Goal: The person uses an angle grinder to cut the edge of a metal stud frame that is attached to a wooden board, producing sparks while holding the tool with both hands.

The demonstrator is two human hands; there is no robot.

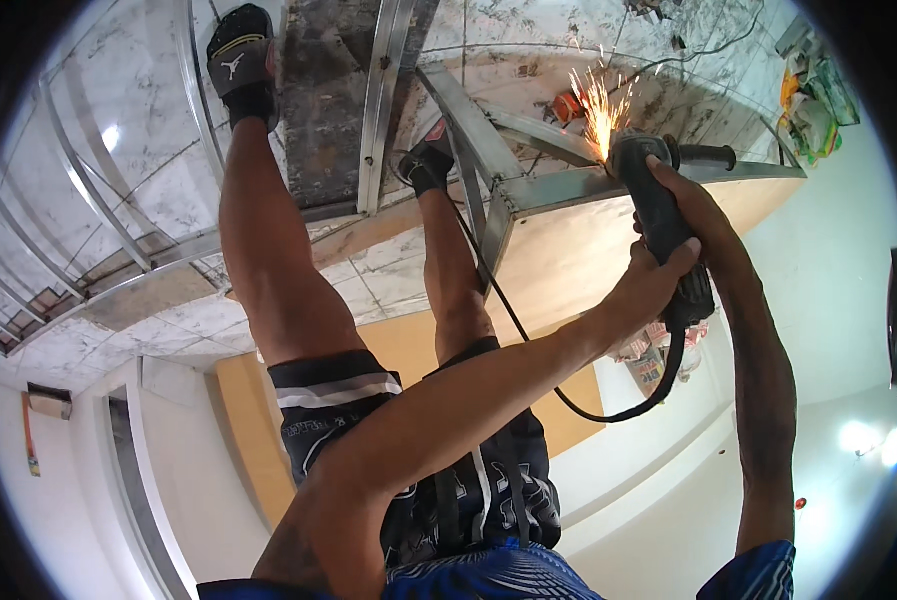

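Both my hands are wrapped round a dark angle grinder point(653, 200). My right hand point(693, 203) grips the body near its head, and my left hand point(657, 278) is closed round the lower body by the cord end. Orange sparks point(603, 110) spray up and away from where the grinder head meets a silver metal frame point(559, 186). The disc itself is hidden behind the head and the glare. A side handle point(709, 157) sticks out to the right, with no hand on it. The black power cord point(517, 318) loops from the grinder's rear toward my feet.
A second metal frame with several bars point(99, 205) lies at the left. Beside my shod foot point(242, 65) is a dark stained board point(322, 120). An orange object point(567, 107) and a cable point(704, 52) lie on the tiled floor beyond the sparks. Colourful bags point(817, 110) rest at far right.
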